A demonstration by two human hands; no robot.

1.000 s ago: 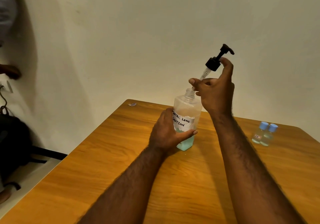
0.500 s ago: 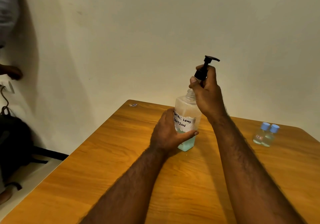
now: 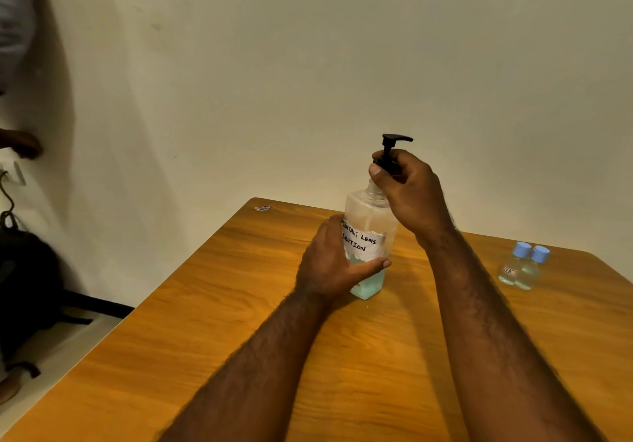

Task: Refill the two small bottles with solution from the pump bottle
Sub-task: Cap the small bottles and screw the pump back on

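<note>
Where a wooden table point(image 3: 239, 321) meets a pale, bare wall point(image 3: 274, 82), the pump bottle point(image 3: 368, 215) stands upright near the table's middle, at 12 o'clock from the wearer. Its long axis is vertical, base on the wood, and blue-green solution fills only its lowest part. A torn white label point(image 3: 363, 241), handwritten "LENS SOLUTION", faces the camera. The left hand point(image 3: 332, 267) grips the bottle's body from 9 o'clock, with the thumb across the front below the label. The right hand point(image 3: 411, 191) comes in from 3 o'clock, and its thumb and curled fingers pinch the collar of the black pump head point(image 3: 390, 148). The pump stem is in line with the bottle's axis, and the nozzle points toward 3 o'clock. The collar appears to sit just above the clear threaded neck, but the fingers hide the join. The two small bottles point(image 3: 510, 267), each with a blue cap point(image 3: 522, 249), stand upright and touching at 3 o'clock from the pump bottle, well apart from it. A small sticker point(image 3: 263, 208) lies near the table's far left corner, at 11 o'clock. On the floor at 9 o'clock sits a black bag point(image 3: 27, 270), with another person's hand point(image 3: 24, 143) above it at the frame edge.
</note>
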